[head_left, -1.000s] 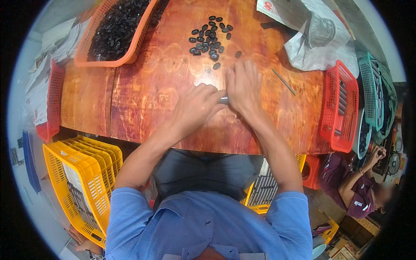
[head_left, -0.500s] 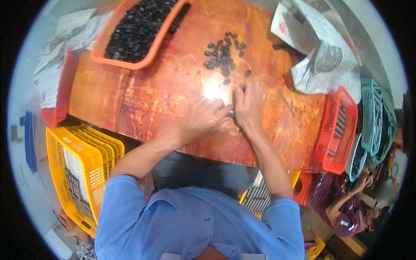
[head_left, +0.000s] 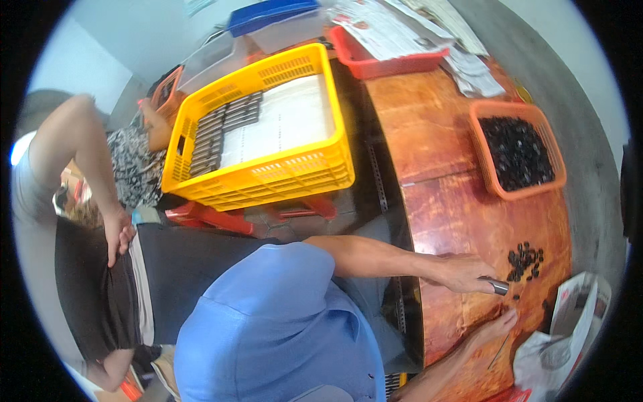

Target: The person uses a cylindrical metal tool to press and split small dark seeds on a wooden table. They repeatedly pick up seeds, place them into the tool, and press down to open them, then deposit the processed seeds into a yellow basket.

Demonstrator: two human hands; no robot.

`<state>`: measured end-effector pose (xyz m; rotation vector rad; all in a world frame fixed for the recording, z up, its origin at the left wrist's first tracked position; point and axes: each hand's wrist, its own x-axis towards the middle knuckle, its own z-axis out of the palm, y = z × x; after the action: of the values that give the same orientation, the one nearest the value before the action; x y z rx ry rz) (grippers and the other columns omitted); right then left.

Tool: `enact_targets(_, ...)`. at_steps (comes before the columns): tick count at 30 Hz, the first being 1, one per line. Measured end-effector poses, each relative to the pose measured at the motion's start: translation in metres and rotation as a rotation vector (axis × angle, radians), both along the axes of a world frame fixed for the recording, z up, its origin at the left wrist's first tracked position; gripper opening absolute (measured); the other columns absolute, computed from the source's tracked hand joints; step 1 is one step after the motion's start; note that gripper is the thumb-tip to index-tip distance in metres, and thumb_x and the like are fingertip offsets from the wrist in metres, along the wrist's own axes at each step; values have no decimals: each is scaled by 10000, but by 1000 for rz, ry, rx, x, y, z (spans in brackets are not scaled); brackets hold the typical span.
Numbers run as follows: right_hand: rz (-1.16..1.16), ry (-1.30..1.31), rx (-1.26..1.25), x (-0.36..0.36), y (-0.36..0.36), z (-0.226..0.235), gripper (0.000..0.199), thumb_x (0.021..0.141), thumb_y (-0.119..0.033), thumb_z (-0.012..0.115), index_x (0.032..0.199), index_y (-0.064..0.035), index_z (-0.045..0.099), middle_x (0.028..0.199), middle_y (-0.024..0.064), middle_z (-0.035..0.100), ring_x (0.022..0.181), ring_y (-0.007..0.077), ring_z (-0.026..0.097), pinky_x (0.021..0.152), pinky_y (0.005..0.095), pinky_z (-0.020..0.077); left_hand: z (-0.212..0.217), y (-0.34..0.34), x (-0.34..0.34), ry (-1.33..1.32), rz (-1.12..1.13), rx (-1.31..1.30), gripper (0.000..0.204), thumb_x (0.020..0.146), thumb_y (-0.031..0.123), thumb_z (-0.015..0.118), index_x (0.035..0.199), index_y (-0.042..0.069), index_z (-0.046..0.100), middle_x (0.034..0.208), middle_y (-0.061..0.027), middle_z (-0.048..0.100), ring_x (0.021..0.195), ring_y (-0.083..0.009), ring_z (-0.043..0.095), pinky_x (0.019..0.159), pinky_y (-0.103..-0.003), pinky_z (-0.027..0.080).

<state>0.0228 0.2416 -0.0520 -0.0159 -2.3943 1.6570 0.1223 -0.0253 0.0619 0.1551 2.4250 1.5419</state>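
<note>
My left hand (head_left: pixel 463 273) reaches over the wooden table, its fingers closed round a short, dark grey metal tube (head_left: pixel 496 286) whose end sticks out past the fingertips. My right hand (head_left: pixel 494 327) is low over the tabletop, apart from the tube. Its fingers look loosely stretched, with nothing visible in them, though they are small and slightly blurred. Beyond both hands lies a loose pile of small black oval pieces (head_left: pixel 524 261), with a single piece (head_left: pixel 516 297) nearer the fingers. A thin metal rod (head_left: pixel 497 353) lies beside my right hand.
An orange basket (head_left: pixel 477 144) of black pieces stands on the table (head_left: pixel 435 161). Newspaper (head_left: pixel 542 362) lies near my right hand. At left, a yellow crate (head_left: pixel 268 164) holding metal tubes rests on a red stool (head_left: pixel 207 218). Another person in dark trousers (head_left: pixel 194 268) stands close behind it.
The view has swung left, bringing the yellow crate and the standing person into sight. My hands, together at the tube before, are now apart; the tube stays in the left.
</note>
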Motion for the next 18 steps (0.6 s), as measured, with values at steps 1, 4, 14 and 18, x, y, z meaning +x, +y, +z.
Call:
enact_targets(1,23,14,30,-3,-7,1,381,1109,-280,489,1121,78,622,1057,159,626,960,266,575,896,387,481,0,-18,4,74,76,68,375,1025,361,609,1243,61,669,1228,-173,694,1068,-283,666,904,-457,530)
enact_targets(4,62,-18,81,-2,-8,10,437,1120,-321,488,1162,97,607,1073,173,616,958,274,561,897,386,473,-3,-73,6,383,333,97,367,1003,351,644,1207,46,665,1196,-167,680,1056,-301,658,880,-477,518)
enact_targets(14,-18,71,188,0,2,2,380,1112,-266,530,1093,101,627,1018,153,650,900,243,580,834,358,501,106,-339,140,468,996,-886,430,941,266,713,1297,48,613,1151,-170,682,1089,-327,660,943,-460,524)
enact_targets(18,10,4,252,3,-2,12,423,1110,-338,541,1130,72,645,1011,152,631,892,265,564,830,389,483,64,-420,255,20,1186,-1129,377,916,216,746,1242,68,628,1190,-164,685,1150,-335,653,956,-455,526)
